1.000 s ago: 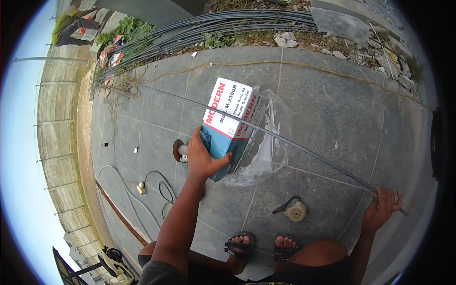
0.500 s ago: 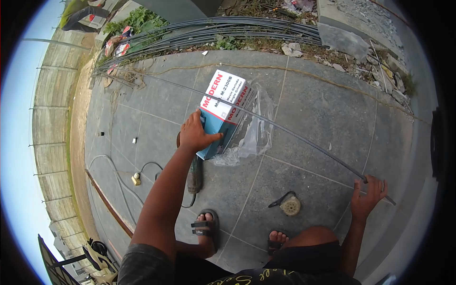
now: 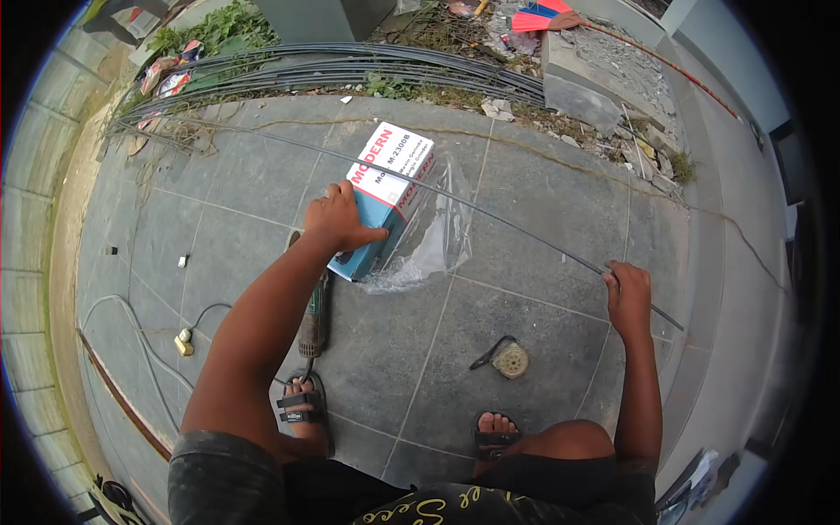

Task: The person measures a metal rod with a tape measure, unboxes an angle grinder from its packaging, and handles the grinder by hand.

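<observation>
A white and blue angle grinder box (image 3: 391, 171) lies on the tiled floor, with crumpled clear plastic (image 3: 437, 249) along its right side. My left hand (image 3: 335, 220) clasps the blue near end of it, thumb spread from the fingers. Across the box's top runs a long thin steel rebar (image 3: 516, 230), slanting down to the right. Near the rod's right end, my right hand (image 3: 631, 297) is closed around it. Partly hidden by my left forearm, an angle grinder (image 3: 311, 328) rests on the tiles. A round tape measure (image 3: 510, 360) lies between my feet and the rod.
Behind the box is a bundle of long steel bars (image 3: 350, 70) beside weeds and rubble. A yellowish rope (image 3: 560, 162) crosses the floor. At left lie a cable with a plug (image 3: 183, 343) and a rusty bar (image 3: 122, 394). A red broom (image 3: 547, 19) lies at the back.
My view has shifted, so the scene sits further left. My right hand's fingers were looser on the rebar and now close around it. My left hand stays on the box.
</observation>
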Available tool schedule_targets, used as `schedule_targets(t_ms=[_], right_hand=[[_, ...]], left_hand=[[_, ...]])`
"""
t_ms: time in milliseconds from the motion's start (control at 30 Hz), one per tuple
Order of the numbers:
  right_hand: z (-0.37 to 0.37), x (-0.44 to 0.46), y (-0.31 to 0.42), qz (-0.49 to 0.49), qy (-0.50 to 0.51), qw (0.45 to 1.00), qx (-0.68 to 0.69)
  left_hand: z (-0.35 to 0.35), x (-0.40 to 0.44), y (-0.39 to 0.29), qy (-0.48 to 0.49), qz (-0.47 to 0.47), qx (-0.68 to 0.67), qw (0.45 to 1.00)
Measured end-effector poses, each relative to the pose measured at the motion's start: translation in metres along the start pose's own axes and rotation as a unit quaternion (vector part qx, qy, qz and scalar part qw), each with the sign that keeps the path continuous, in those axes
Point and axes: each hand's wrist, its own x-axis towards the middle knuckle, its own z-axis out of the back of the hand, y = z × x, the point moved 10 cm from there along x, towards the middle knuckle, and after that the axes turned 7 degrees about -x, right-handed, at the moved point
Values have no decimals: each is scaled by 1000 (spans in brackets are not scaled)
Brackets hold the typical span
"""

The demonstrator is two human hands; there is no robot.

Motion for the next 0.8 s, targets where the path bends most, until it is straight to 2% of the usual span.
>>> schedule_targets(t_ms=[133, 200, 300, 400, 533, 600, 633, 700, 800], right_hand=[[-15, 4, 11, 11, 1, 998, -58], [-16, 5, 2, -5, -33, 999, -9], [-23, 4, -3, -4, -68, 998, -6], [-14, -1, 1, -22, -69, 997, 9], [-2, -10, 6, -57, -51, 997, -14], [-17, -5, 3, -89, 46, 992, -74], [-14, 0, 6, -92, 48, 991, -81], [-33, -4, -1, -152, 176, 969, -79], [-25, -4, 11, -166, 190, 959, -127]], left_hand=[[7, 4, 0, -8, -22, -9, 1000], [9, 10, 1, -6, -19, -25, 999], [10, 19, 1, -29, -43, -42, 998], [25, 29, 14, -65, -24, -104, 992], [31, 37, 21, -69, -53, -106, 991], [31, 38, 23, -79, -63, -103, 989], [31, 37, 25, -91, -65, -88, 990], [28, 37, 25, -83, -71, -89, 990], [31, 37, 24, -86, -76, -85, 990]])
